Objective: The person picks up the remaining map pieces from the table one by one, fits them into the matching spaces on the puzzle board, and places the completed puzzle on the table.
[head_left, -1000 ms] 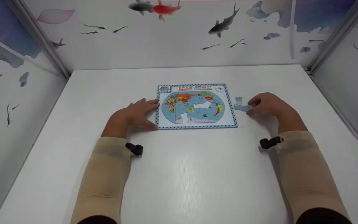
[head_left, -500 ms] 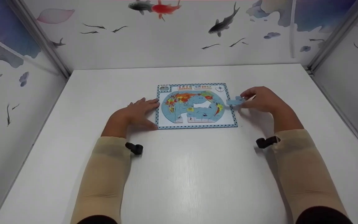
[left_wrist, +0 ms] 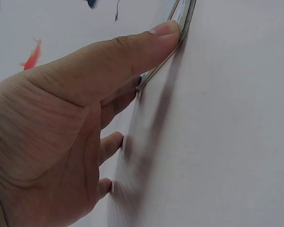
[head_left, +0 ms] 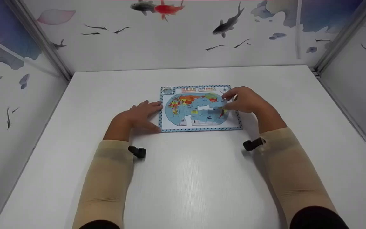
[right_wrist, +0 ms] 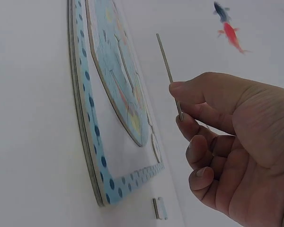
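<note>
A world-map jigsaw board with a dotted blue border lies flat on the white table. White gaps show in its middle and along its lower edge. My left hand rests at the board's left side, fingers spread and fairly straight, with the thumb touching the board's edge. Above the board's right part, my right hand pinches a thin puzzle piece between thumb and fingers. Edge-on in the right wrist view, that piece stands apart from the board; its printed face is mostly hidden there.
Another small puzzle piece lies on the table just off the board's right side, hidden behind my right hand in the head view. Walls with painted fish enclose the table at the back and both sides.
My right hand has lifted one blue puzzle piece off the table right of the board and carried it left over the map. The left hand has stayed in place.
</note>
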Demonstrator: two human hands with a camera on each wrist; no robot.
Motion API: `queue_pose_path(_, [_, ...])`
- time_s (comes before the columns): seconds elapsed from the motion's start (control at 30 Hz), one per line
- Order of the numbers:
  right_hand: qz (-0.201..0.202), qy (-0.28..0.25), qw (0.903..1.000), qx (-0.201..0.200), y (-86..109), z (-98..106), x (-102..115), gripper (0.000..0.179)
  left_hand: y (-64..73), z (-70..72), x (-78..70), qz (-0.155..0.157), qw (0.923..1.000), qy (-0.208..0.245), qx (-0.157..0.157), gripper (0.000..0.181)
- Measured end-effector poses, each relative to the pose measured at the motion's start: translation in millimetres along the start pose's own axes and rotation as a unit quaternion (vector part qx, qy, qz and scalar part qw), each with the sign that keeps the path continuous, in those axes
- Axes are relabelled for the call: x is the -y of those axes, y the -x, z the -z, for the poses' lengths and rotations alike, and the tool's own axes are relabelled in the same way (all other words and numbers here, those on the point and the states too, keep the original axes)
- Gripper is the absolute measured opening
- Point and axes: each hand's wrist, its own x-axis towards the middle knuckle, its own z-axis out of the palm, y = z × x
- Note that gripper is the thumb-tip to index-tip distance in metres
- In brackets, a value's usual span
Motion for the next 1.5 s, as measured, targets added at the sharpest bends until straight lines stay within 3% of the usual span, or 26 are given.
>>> queue_pose_path(0.47, [-0.006, -0.005, 0.9999, -0.012, -13.8, -20, 27, 0.048, 4.7, 1.0, -2.1, 0.006, 1.0000, 0.007, 0.000, 0.107])
queue_pose_path(0.97, [-0.022, -0.010, 0.9996, -0.013, -21.6, -41, 23, 0.048, 2.0, -0.3, -0.8, 0.003, 1.0000, 0.007, -0.006, 0.107])
queue_pose_path(1.5, [-0.017, -0.018, 0.9997, 0.003, -24.7, -44, 20, 0.051, 2.1, -0.8, -0.1, 0.005, 0.9999, 0.009, -0.003, 0.107])
